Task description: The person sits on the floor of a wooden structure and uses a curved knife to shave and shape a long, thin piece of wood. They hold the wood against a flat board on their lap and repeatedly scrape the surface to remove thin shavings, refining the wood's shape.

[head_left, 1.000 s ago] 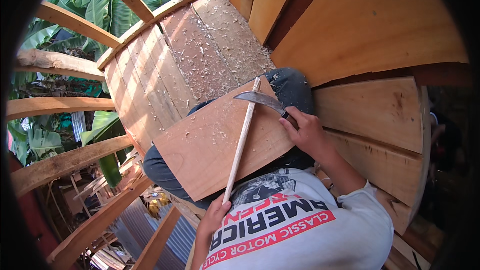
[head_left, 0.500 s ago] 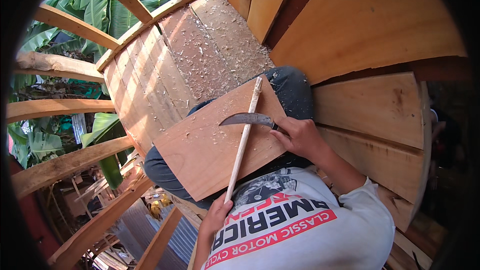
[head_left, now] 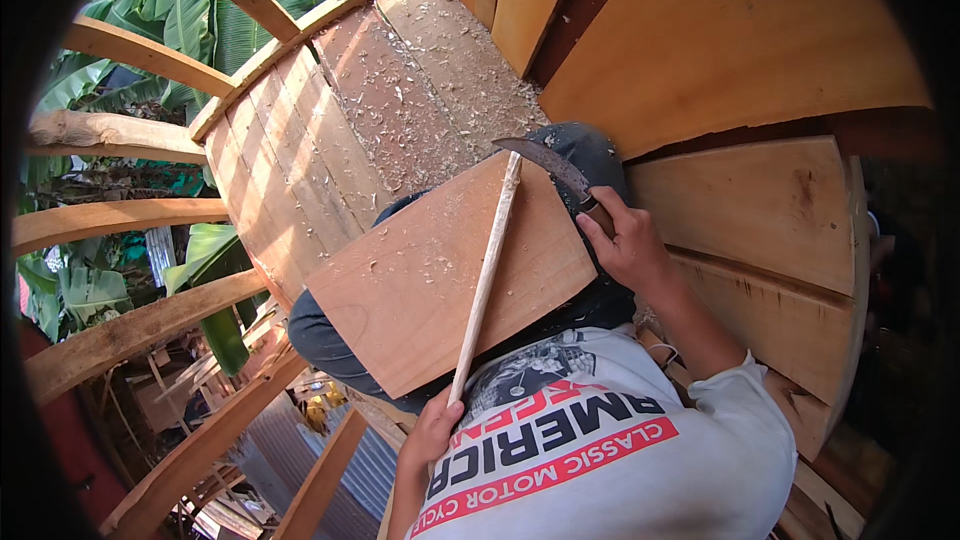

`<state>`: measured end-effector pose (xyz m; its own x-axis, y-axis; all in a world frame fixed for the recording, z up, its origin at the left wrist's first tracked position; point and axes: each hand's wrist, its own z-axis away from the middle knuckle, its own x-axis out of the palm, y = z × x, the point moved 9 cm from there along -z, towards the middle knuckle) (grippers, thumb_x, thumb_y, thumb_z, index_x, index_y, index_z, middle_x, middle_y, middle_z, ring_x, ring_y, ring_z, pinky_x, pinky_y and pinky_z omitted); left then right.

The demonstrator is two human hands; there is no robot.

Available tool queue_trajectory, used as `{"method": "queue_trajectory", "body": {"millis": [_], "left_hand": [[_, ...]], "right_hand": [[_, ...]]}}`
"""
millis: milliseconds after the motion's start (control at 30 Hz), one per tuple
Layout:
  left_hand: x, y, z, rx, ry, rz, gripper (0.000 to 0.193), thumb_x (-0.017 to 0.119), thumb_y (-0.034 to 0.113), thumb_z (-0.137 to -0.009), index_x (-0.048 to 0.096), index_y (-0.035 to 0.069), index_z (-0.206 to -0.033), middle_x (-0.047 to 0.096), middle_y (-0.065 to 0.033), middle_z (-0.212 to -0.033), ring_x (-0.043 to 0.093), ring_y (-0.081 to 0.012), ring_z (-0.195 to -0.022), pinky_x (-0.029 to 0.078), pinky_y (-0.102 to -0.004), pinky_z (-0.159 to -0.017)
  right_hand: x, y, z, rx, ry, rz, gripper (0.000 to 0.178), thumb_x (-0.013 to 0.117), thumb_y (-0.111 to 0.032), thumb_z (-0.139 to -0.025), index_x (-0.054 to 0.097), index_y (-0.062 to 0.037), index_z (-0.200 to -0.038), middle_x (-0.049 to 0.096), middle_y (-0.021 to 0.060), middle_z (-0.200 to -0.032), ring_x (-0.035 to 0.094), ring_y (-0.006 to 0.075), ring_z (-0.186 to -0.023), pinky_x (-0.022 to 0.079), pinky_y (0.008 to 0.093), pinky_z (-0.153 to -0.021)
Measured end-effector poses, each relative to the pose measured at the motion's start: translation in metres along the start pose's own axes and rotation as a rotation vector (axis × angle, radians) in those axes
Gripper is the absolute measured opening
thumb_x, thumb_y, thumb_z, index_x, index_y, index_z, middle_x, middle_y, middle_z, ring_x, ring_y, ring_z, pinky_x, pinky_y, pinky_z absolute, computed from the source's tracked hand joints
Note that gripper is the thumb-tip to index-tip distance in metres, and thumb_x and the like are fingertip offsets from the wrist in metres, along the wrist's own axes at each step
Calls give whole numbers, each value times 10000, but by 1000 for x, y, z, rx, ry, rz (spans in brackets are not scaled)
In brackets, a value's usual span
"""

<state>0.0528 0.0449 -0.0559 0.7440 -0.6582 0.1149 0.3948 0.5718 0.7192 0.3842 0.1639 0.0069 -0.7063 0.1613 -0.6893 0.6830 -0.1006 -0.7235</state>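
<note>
Raised since before, curved knife (head_left: pixel 545 162) meets stick (head_left: pixel 487 275) tip, seemingly.

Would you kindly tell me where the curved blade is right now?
In the head view, the blade is right of centre, held in the right hand, its tip at the far end of the stick over the board.

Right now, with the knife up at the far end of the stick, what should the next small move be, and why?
Probably draw the curved knife back along the thin stick in a shallow shaving stroke. The blade sits at the stick's far tip, the right hand grips the handle, the left hand steadies the near end, and the stick lies on the board.
</note>
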Motion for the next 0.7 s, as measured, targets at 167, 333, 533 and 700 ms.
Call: {"method": "queue_trajectory", "body": {"millis": [167,333,533,700], "left_hand": [[2,-2,-2,23,0,25,557,436,382,-979,459,-89,-1277,594,-134,-1090,510,-190,-1032,396,-305,-928],[-1,-5,-2,26,-12,-14,539,453,365,-978,456,-78,-1285,593,-123,-1082,505,-188,-1031,391,-301,-925],[-2,14,-1,95,75,-29,542,416,406,-986,472,-61,-1255,570,-125,-1078,493,-180,-1014,388,-301,-923],[-1,3,-3,54,0,45,568,359,472,-991,506,-27,-1217,551,-90,-1020,488,-160,-940,393,-280,-858]], "right_hand": [[7,17,8,129,1,-155,216,636,-180,-902,544,-19,-1014,616,184,-674,648,380,-646,469,399,-535],[30,-5,21,83,-105,-264,207,654,-192,-894,575,-19,-978,595,165,-646,627,364,-611,462,390,-536],[32,-10,17,-56,-53,32,233,608,-249,-916,583,-17,-926,618,160,-685,626,384,-682,491,450,-585],[40,-20,19,-39,-199,106,301,584,-318,-924,593,-28,-845,628,173,-665,632,393,-649,501,474,-576]]}}
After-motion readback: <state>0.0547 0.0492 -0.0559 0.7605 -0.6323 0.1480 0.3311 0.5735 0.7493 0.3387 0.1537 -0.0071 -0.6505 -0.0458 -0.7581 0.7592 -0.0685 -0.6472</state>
